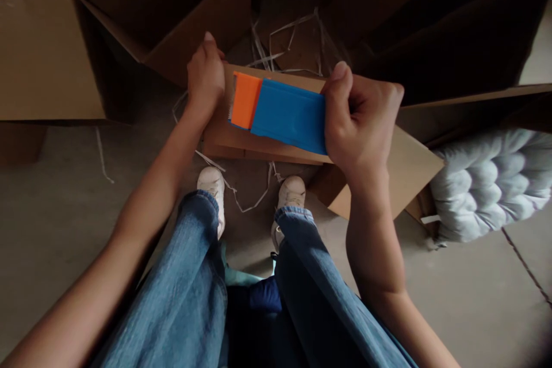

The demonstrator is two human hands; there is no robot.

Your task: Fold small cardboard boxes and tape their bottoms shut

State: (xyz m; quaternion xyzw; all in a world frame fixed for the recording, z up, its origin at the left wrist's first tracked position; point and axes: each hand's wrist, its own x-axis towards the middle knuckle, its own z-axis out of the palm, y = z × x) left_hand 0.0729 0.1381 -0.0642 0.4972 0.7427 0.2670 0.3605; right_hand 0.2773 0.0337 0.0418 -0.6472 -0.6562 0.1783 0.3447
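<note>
My right hand (364, 115) is closed in a fist round a tape dispenser (288, 115), blue with an orange end and a toothed metal edge facing left. Under the dispenser is a cardboard box (224, 138) lying in front of my feet; whether they touch I cannot tell. At the box's left end, my left hand (206, 75) grips the cardboard with its thumb up. Its other fingers are mostly hidden behind the hand and the edge.
Large open cartons (194, 23) stand beyond and to the left, another carton (52, 52) among them. Loose white strapping (254, 201) lies on the floor round my shoes (211, 184). A grey tufted cushion (491, 184) is at the right, beside a cardboard piece (414, 167).
</note>
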